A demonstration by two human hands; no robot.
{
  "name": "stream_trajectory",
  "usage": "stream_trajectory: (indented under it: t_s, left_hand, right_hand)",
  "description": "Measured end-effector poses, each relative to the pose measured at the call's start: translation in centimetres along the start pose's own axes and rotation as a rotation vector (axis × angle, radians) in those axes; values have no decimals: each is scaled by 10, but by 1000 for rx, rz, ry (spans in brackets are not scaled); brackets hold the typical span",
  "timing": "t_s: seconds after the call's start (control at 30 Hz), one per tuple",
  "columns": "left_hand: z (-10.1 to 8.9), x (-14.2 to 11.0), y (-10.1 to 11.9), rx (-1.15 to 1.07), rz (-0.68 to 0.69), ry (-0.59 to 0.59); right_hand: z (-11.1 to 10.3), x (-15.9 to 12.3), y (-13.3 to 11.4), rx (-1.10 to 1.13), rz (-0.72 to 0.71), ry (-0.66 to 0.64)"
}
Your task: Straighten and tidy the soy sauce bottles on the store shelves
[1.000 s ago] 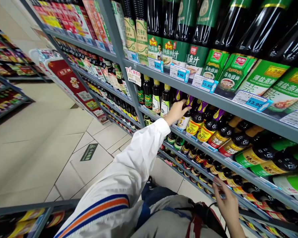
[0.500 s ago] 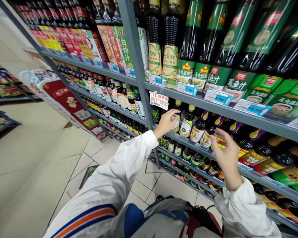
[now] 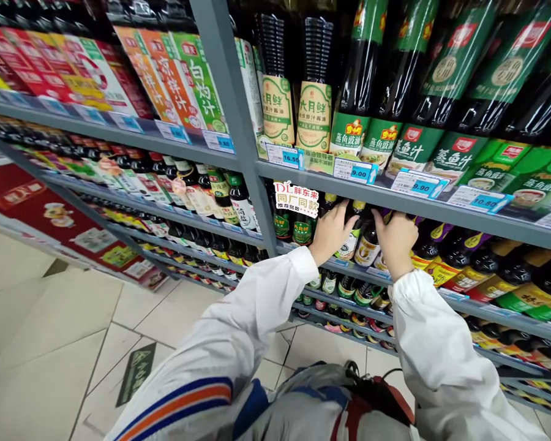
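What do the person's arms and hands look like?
Both arms wear loose, wrinkly white sleeves with snug cuffs at the wrists. The left sleeve has stripes: blue, orange, then blue again. No stripes show on the right one. The left hand and right hand are bare, with no gloves.

Upper shelf (image 3: 386, 200), right of grey upright (image 3: 226, 73): two cream-labelled bottles (image 3: 314, 113), then green-labelled bottles (image 3: 348, 130). Price tags (image 3: 356, 172) along the edge (one reads 9.00). Left of upright: orange and green cartons (image 3: 195, 79). White sign (image 3: 297, 199) with red and gold lettering at the shelf edge, near upright. Lower left: red display board (image 3: 16, 199) with cartoon chef (image 3: 59, 214). Floor: pale tiles (image 3: 160, 312), one dark green sticker (image 3: 136, 373).
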State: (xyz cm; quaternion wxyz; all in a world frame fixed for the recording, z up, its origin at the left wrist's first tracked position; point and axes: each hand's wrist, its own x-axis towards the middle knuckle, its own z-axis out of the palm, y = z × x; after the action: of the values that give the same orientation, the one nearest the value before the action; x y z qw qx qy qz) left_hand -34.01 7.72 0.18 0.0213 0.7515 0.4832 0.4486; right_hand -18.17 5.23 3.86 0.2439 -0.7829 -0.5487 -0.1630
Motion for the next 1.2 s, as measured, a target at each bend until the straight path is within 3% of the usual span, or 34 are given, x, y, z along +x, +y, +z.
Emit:
stream_trajectory:
  t_s: [0.23, 0.47, 0.7, 0.8, 0.9, 1.03, 1.1, 1.2]
  left_hand:
    - [11, 8, 14, 199, -96, -206]
    - [14, 5, 22, 269, -152, -202]
    - [11, 1, 20, 210, -124, -230]
    - [3, -19, 5, 24, -39, -161]
    - [-12, -44, -22, -163, 29, 12]
    - [-36, -55, -69, -114, -112, 325]
    - [-41, -50, -88, -43, -189, 345]
    - [-37, -42, -103, 82, -258, 203]
  right_hand:
    - [13, 8, 7, 45, -143, 35]
    - [17, 14, 19, 66, -263, 55]
    - [21, 17, 24, 142, -230, 32]
    - [19, -2, 29, 293, -269, 140]
    - [15, -33, 33, 481, -379, 317]
    - [9, -56, 20, 604, -579, 368]
    - [10, -54, 3, 613, -666, 301]
    - [17, -47, -32, 600, -710, 213]
